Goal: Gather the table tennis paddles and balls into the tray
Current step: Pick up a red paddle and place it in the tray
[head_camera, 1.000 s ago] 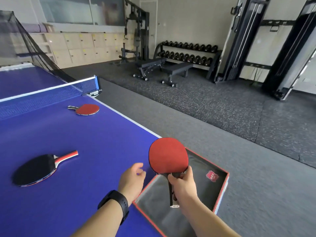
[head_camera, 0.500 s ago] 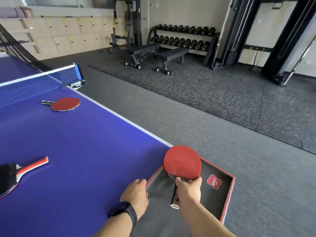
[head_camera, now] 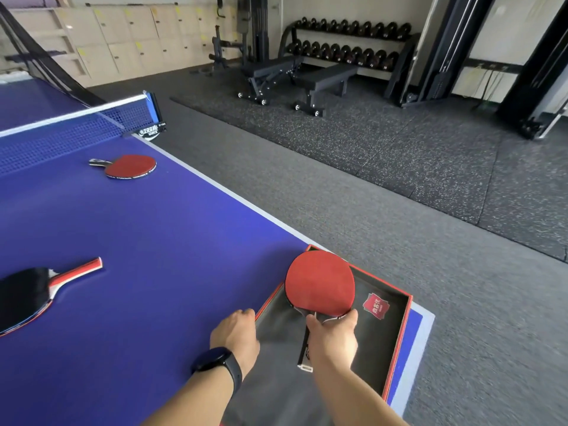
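Note:
My right hand grips the handle of a red-faced paddle, holding it low over the red-rimmed tray with a dark lining at the table's near right corner. My left hand rests on the tray's left rim, fingers curled on it. A second red paddle lies flat near the net. A black-faced paddle with a red handle lies at the left. No balls are in view.
The blue table ends at a white edge line on the right, with grey gym floor beyond. The net crosses the far left. Benches and a dumbbell rack stand at the back.
My right hand has lowered the red paddle toward the tray's lining. My left hand has moved right from the table top onto the tray's left rim.

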Action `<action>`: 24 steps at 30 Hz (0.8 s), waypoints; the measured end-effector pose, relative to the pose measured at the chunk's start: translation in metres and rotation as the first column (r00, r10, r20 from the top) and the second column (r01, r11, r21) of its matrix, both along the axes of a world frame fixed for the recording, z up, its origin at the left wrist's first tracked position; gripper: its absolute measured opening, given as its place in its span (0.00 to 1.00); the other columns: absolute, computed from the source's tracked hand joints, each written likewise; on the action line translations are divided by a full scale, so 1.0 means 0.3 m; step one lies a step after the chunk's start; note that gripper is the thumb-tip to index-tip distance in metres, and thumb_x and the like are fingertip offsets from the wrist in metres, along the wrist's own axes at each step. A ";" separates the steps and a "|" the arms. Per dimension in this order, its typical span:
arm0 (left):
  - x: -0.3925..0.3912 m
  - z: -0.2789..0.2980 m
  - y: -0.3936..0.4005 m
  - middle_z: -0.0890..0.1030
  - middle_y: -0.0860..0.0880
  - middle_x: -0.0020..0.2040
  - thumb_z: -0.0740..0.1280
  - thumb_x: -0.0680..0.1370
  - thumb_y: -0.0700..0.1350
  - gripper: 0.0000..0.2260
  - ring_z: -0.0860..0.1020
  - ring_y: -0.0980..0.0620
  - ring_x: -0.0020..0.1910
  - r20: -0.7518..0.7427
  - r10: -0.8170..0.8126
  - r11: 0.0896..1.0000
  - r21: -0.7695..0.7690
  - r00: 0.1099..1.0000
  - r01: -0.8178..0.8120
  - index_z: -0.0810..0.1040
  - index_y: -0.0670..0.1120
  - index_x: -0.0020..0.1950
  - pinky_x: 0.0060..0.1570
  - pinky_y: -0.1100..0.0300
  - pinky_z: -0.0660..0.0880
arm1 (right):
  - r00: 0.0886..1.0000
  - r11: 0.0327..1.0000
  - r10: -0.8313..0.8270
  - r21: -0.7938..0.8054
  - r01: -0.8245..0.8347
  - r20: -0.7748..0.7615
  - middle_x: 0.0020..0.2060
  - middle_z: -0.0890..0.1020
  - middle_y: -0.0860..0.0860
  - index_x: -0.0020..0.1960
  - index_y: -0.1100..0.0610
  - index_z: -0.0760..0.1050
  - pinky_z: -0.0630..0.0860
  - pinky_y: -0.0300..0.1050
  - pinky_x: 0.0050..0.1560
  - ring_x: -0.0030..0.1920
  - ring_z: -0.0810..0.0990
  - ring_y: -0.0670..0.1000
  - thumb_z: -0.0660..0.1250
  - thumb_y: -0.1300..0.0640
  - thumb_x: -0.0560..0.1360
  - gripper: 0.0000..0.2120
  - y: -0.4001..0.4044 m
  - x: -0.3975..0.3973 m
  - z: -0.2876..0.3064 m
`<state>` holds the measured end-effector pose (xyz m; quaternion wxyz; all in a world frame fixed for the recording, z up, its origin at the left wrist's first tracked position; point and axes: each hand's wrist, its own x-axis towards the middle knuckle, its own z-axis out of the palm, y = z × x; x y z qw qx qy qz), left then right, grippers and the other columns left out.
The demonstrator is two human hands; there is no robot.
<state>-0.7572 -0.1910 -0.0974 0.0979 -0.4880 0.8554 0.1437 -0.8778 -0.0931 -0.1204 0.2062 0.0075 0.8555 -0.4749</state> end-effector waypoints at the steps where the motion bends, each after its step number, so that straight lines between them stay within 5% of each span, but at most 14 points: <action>1: 0.017 0.002 -0.002 0.79 0.48 0.55 0.61 0.76 0.37 0.06 0.79 0.45 0.54 0.000 0.017 1.000 0.000 1.000 -0.017 0.67 0.48 0.46 0.41 0.56 0.70 | 1.000 1.000 -0.013 -0.006 0.013 0.003 0.31 0.78 0.50 0.61 0.56 0.63 0.76 0.49 0.43 0.38 0.79 0.59 0.74 0.53 0.68 0.28 -0.001 0.025 -0.005; 8: 0.163 -0.005 -0.037 0.79 0.48 0.54 0.62 0.78 0.41 0.02 0.78 0.45 0.54 -0.032 0.095 0.995 -0.004 0.995 -0.095 0.71 0.46 0.50 0.41 0.57 0.70 | 0.995 0.998 0.067 -0.027 -0.065 0.080 0.36 0.79 0.50 0.69 0.53 0.60 0.74 0.47 0.46 0.44 0.81 0.61 0.74 0.52 0.67 0.36 -0.062 0.123 -0.030; 14: 0.304 -0.007 -0.071 0.80 0.47 0.51 0.63 0.78 0.42 0.02 0.78 0.45 0.50 -0.073 0.183 0.983 0.000 0.980 -0.183 0.70 0.46 0.46 0.38 0.57 0.69 | 0.946 0.956 0.288 0.018 -0.294 0.149 0.39 0.81 0.54 0.58 0.55 0.65 0.79 0.51 0.45 0.43 0.81 0.60 0.72 0.52 0.67 0.25 -0.144 0.218 0.000; 19: 0.463 0.001 -0.105 0.80 0.48 0.49 0.63 0.78 0.42 0.03 0.78 0.47 0.47 -0.099 0.276 0.961 0.016 0.956 -0.275 0.70 0.46 0.45 0.36 0.60 0.69 | 0.903 0.901 0.428 0.099 -0.423 -0.029 0.58 0.75 0.56 0.71 0.53 0.61 0.72 0.53 0.57 0.59 0.74 0.61 0.64 0.57 0.71 0.29 -0.202 0.325 0.032; 24: 0.652 0.002 -0.169 0.77 0.49 0.45 0.61 0.78 0.40 0.03 0.73 0.49 0.41 -0.120 0.320 0.947 0.023 0.940 -0.320 0.70 0.47 0.46 0.38 0.60 0.69 | 0.768 0.786 0.619 0.129 -0.605 -0.165 0.64 0.70 0.52 0.77 0.49 0.55 0.69 0.52 0.60 0.65 0.67 0.57 0.61 0.58 0.73 0.33 -0.333 0.510 0.089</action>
